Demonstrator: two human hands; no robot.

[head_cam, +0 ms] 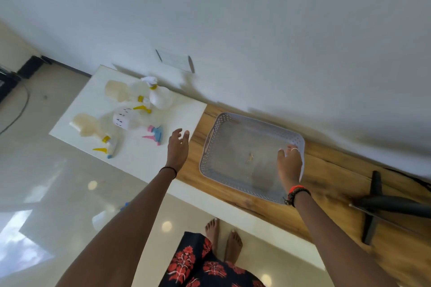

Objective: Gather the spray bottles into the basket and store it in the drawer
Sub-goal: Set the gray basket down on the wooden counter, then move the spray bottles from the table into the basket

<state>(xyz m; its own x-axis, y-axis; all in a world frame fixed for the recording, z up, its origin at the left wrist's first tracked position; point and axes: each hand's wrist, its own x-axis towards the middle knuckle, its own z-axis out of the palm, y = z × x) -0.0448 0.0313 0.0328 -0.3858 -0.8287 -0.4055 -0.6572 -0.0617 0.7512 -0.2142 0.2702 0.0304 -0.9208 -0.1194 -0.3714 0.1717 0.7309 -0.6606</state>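
A grey perforated basket [217, 137] sits on the wooden counter, with only a small yellowish speck on its floor. My right hand [289, 165] rests over its right rim, fingers curled on the edge. To the left, several spray bottles lie on the white top: one with a pink and blue trigger [130, 121], one with a yellow trigger [93, 130] near the front, another yellow-trigger bottle [121, 92] behind it. A white bottle [159, 98] stands upright at the back. My left hand [178, 149] hovers open just right of the pink-trigger bottle, touching nothing.
The wooden counter [326, 182] runs along a white wall. A black bracket-like object [377, 202] lies on the counter at the right. Below are a glossy tiled floor [58, 182] and my bare feet [224, 237]. A blurred bottle-like shape [105, 216] shows beneath my left forearm.
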